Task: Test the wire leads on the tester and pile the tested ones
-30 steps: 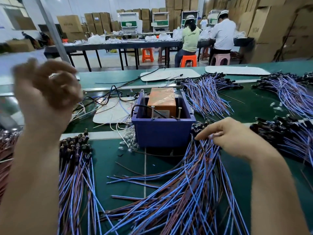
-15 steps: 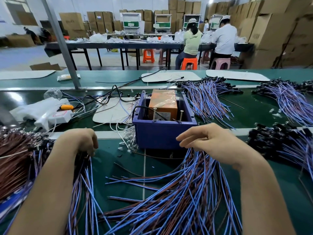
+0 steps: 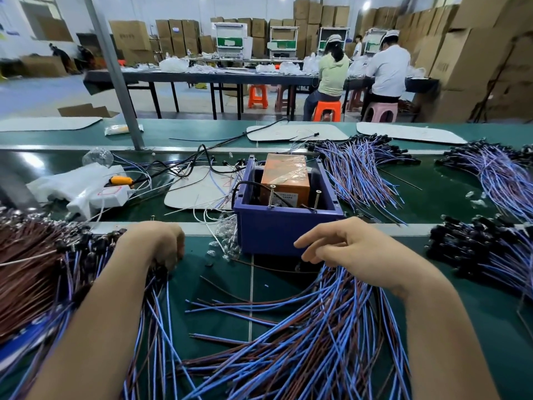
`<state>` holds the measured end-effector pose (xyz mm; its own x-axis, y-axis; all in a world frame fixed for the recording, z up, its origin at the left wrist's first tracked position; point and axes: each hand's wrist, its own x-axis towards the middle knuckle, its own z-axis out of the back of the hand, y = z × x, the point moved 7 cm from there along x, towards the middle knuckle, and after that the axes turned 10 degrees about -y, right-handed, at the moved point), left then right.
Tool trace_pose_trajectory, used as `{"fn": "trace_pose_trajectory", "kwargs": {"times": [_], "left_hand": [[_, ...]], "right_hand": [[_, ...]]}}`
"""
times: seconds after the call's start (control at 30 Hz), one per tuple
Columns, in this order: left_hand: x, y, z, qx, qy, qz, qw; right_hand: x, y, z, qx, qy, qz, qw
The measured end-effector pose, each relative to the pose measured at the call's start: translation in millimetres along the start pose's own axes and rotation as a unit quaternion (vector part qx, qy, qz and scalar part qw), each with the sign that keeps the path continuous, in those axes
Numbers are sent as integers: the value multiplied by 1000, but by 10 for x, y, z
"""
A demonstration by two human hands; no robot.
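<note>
The left hand, raised a second ago, now lies on the left pile of wire leads, grip curled into the connector ends (whether it pinches one, I cannot tell); probably a tested lead just landed there. The right hand, grip loosely spread, hovers over the middle leads before the blue tester box, which holds an orange block.

The box is moulded in matt blue plastic; the block inside is wrapped in glossy clear film. Threaded metal screws are seen. The leads are sheathed in smooth plastic. The belt is glossy.
</note>
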<state>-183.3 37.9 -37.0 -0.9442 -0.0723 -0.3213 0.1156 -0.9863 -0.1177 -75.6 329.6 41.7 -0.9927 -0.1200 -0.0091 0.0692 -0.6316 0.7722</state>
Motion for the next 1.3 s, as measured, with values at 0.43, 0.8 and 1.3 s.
{"fn": "trace_pose_trajectory", "kwargs": {"times": [0.43,0.8,1.3], "left_hand": [[-199,-301,129,-116,-8,-86,990],[-904,-945,841,-368,-197,-289,861],[-1662,-1383,909,-590,48,-502,631]], "right_hand": [[37,-25,-69,9,16,-7,1000],[24,282,-545,253,114,-69,958],[131,173,0,658,-114,-92,738]]}}
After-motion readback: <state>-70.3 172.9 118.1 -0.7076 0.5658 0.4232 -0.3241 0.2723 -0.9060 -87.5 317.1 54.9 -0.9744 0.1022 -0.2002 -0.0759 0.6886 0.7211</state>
